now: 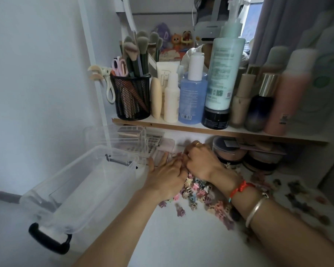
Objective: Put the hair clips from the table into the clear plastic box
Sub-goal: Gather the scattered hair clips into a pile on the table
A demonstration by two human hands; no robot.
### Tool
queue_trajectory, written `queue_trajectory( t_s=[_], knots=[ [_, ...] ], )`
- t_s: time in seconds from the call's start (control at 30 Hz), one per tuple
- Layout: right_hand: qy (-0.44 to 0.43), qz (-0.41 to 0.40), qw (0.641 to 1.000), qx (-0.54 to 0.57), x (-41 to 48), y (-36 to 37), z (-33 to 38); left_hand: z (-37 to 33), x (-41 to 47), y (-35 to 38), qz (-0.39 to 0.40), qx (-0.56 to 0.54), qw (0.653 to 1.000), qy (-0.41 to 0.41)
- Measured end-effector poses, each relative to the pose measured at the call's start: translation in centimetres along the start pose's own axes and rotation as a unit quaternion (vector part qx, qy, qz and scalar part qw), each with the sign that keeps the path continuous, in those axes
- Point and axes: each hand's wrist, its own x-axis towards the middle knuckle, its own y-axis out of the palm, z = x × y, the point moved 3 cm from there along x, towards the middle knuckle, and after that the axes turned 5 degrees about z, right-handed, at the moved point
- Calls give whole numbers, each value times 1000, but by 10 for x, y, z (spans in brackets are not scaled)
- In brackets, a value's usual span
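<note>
Small colourful hair clips (196, 191) lie heaped on the table (181, 237), with more scattered to the right. The clear plastic box (104, 199) sits left, its lid (114, 139) raised at the far end.

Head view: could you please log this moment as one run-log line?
step: gathering | left hand: fingers straight, at hair clips | right hand: over clips, grip unclear | clear plastic box: open, no clips inside

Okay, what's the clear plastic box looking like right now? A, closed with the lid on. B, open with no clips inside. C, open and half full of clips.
B: the clear plastic box is open, its lid tipped back, with nothing showing inside; the hair clips are heaped outside it.
</note>
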Motion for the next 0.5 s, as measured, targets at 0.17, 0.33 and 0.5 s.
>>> queue_trajectory(
  t_s=[0.17,0.33,0.5],
  knots=[
    [78,54,995,6,23,16,-8,5,2,-2,-29,-3,1000,-8],
    [51,2,996,74,26,13,-5,-1,8,1,1,4,1000,-31],
    [-19,-13,992,126,24,8,-4,-1,7,-1,-24,-27,999,-12]
  ],
)
